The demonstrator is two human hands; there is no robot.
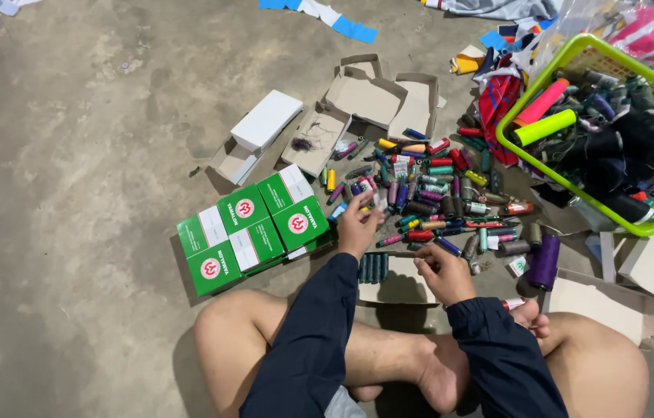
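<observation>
— Hands?

— I see the left hand (pixel 358 224) reaching into the pile of thread spools (pixel 435 197), fingers curled around a small spool; I cannot tell its colour. The right hand (pixel 443 272) is closed lightly at the edge of the open cardboard box (pixel 400 288).

— Placement around that box?

— Dark green spools (pixel 373 268) lie in a row inside it. Green-and-white boxes (pixel 253 228) sit just left of it; the green basket (pixel 636 224) stands well to its right.
</observation>
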